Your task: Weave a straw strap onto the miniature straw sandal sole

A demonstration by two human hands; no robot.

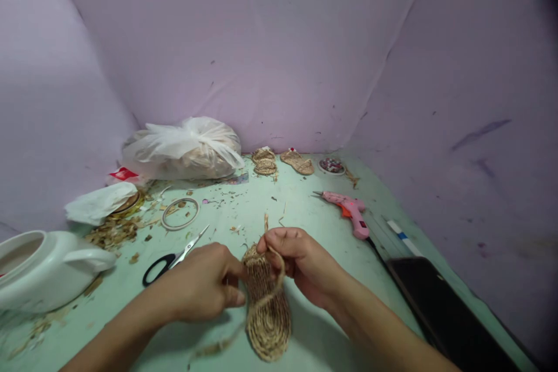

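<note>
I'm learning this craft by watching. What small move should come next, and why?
Probably draw the cord snug with the right hand: that hand pinches it near the far end of the woven sole, a slack loop crosses the sole, and the left hand is beside it, where it could steady the work.

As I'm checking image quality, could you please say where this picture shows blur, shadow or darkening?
In the head view, the straw cord looks blurred towards its trailing end; in the same view, soft shadow lies on the table beside the woven sole, and the top right corner darkens.
</note>
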